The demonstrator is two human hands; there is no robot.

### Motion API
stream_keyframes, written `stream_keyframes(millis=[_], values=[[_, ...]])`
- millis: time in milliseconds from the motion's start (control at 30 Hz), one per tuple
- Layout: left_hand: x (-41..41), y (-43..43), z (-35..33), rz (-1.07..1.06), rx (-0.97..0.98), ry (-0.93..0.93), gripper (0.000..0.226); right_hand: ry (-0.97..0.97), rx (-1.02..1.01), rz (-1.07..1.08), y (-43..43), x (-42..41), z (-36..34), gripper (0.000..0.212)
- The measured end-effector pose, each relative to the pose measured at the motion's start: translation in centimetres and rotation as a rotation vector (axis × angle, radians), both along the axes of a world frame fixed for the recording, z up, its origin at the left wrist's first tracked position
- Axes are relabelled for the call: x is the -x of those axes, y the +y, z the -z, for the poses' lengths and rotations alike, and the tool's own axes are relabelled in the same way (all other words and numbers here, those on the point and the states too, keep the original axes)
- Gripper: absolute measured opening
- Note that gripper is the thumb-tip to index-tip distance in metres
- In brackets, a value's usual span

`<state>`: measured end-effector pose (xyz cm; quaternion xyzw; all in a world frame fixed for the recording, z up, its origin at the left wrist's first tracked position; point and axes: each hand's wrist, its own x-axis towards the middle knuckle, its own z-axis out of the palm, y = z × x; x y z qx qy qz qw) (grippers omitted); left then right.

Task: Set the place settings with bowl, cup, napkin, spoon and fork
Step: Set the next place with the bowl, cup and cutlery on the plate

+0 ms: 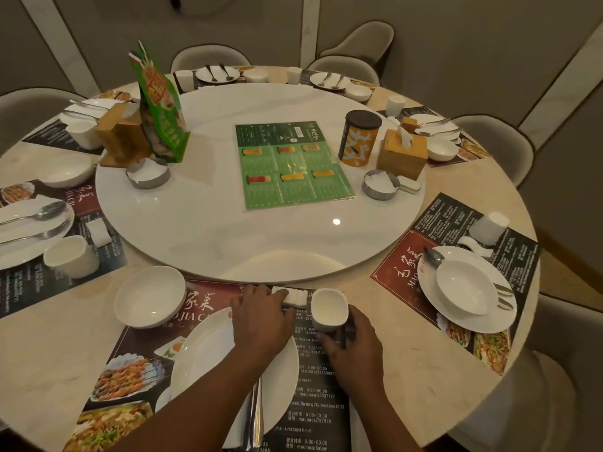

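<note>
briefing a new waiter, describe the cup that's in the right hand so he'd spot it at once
On the round table, find the placemat nearest the camera, just below the white turntable. At its upper right, beside the plate, the right hand grips a white cup; every other cup stands untouched.

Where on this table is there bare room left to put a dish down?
The bare beige tabletop between the near printed placemat and the right-hand placemat is free, and so is the white turntable in front of the green menu. It is crowded by the round white plate, where the right hand grips the white cup.
</note>
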<state>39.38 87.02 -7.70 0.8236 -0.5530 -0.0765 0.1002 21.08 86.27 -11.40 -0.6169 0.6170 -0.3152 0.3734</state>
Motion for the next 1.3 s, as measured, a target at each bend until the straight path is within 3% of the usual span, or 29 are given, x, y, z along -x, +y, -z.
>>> stream_keyframes(millis=[633, 1000, 1300], values=[[-0.3, 1.0, -0.3, -0.013, 0.062, 0.041, 0.043, 0.002, 0.032, 0.043, 0.2, -0.5, 0.1, 0.061], [-4.9, 6.3, -2.3, -0.112, 0.381, 0.149, 0.034, 0.044, 0.020, 0.044, 0.2, -0.8, -0.3, 0.059], [-8.0, 13.1, -0.5, -0.249, 0.266, 0.233, 0.038, 0.127, 0.027, 0.038, 1.4, -0.9, -1.5, 0.054]])
